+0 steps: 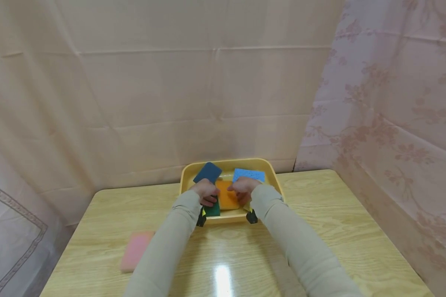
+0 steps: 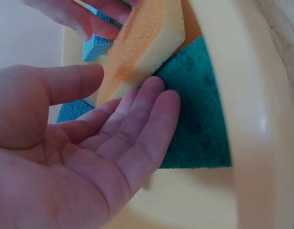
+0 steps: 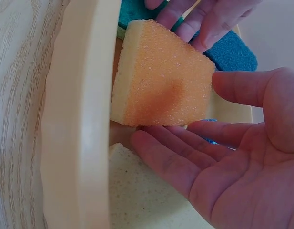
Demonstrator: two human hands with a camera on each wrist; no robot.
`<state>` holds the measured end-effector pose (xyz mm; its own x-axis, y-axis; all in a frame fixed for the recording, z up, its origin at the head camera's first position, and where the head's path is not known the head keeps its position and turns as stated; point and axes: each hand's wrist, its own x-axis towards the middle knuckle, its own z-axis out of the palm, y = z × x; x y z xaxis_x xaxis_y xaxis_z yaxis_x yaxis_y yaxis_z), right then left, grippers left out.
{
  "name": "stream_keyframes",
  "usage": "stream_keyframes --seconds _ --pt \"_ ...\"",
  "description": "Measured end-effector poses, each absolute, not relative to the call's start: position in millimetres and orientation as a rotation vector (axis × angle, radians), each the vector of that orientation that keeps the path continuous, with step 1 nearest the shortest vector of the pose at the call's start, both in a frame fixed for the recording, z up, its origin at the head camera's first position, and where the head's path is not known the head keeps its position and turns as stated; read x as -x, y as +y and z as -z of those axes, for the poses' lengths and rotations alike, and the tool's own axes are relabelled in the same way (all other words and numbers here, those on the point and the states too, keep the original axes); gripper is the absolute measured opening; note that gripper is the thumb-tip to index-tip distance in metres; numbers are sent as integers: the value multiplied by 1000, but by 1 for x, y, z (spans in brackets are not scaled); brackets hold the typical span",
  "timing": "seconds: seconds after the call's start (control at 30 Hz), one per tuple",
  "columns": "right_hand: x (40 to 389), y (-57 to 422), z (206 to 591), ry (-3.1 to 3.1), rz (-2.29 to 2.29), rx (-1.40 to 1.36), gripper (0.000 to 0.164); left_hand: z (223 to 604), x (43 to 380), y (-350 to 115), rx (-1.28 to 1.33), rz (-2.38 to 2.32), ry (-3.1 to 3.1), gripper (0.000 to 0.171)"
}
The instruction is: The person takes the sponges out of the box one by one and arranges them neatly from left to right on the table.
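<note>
An orange sponge [image 1: 228, 201] with a pale underside lies in a yellow tray [image 1: 226, 220], between the two hands. The left hand [image 1: 206, 192] is at its left side, fingertips against or very near the sponge's edge and extended over a green scouring sponge [image 2: 194, 109]. On the other side, the right hand [image 1: 244, 188] has its thumb by one corner of the orange sponge and long, nearly straight fingers along its lower edge. A cream sponge [image 3: 142, 191] lies under the right hand. Whether either hand bears the sponge's weight is unclear.
Farther back in the tray are a dark blue sponge [image 1: 209, 170] and a light blue sponge [image 1: 250, 174]. A pink sponge [image 1: 135, 249] lies on the wooden table [image 1: 319, 214], beside the left forearm. Curtain cloth [image 1: 193, 90] hangs behind the table.
</note>
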<state>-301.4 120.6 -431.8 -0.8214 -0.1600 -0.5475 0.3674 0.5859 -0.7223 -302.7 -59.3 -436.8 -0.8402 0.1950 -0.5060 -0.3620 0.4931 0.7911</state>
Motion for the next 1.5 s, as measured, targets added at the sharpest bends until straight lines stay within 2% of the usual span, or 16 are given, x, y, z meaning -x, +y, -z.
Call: stream_keyframes --seconds 0.37,0.63,1.03,1.3,1.5 --pt "301 118 431 2208 1186 -144 54 439 303 -59 75 -1238 2295 23" --pt "299 117 427 2181 1233 -196 60 439 300 -57 79 -1241 2321 18" --pt "303 118 432 2176 1221 -184 54 440 301 -58 62 -1242 2313 26" --pt "304 118 434 2213 1189 -157 53 442 301 -57 76 -1269 2307 24" --pt "302 119 433 2221 1200 -143 56 444 302 -57 78 -1279 2309 38"
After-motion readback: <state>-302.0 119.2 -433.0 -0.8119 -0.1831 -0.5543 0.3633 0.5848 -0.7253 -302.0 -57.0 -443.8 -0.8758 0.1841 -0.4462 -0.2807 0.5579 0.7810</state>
